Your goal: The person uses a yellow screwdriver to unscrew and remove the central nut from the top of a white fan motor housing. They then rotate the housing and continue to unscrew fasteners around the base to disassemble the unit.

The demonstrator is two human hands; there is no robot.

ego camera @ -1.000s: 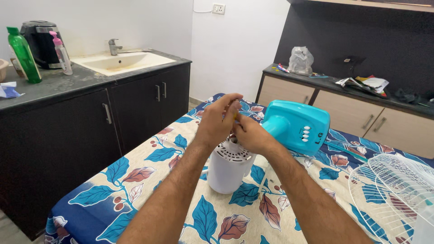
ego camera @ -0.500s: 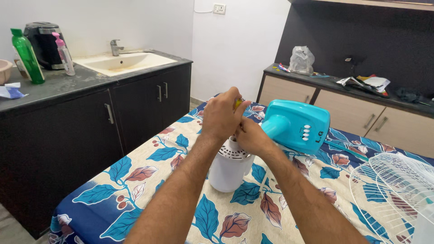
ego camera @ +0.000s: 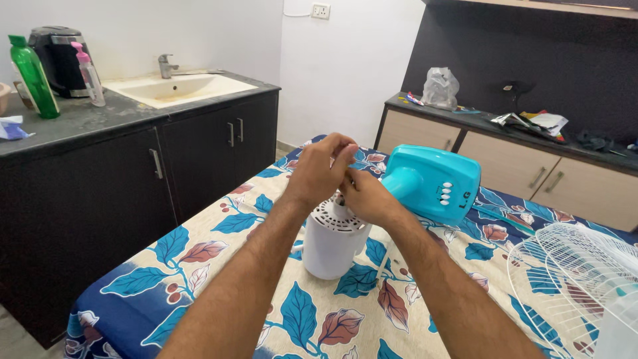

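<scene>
Head view, looking down along two bare forearms over a table under a blue floral cloth (ego camera: 199,266). At centre, a white fan motor housing (ego camera: 332,242), standing upright on the cloth, vented cap uppermost, joined at the rear to a turquoise fan base (ego camera: 435,183) lying tilted just behind. Left hand (ego camera: 319,174) curled above the vented cap, fingertips pinched narrowly on something small at the top; right hand (ego camera: 369,199) cupped just beside and below, touching the cap's rim, fingers closed around the same spot. Likely rigid moulded plastic with a dense motor inside: fairly heavy, smooth-sided, best held around the cylindrical body rather than by the thin vent ribs. White wire fan guard (ego camera: 578,286) at lower right, light and springy, cut off by the frame edge.

Hidden: the pinched object, covered by both hands; impossible to tell whether a screw, shaft or tool. Housing's rear joint also obscured.
</scene>
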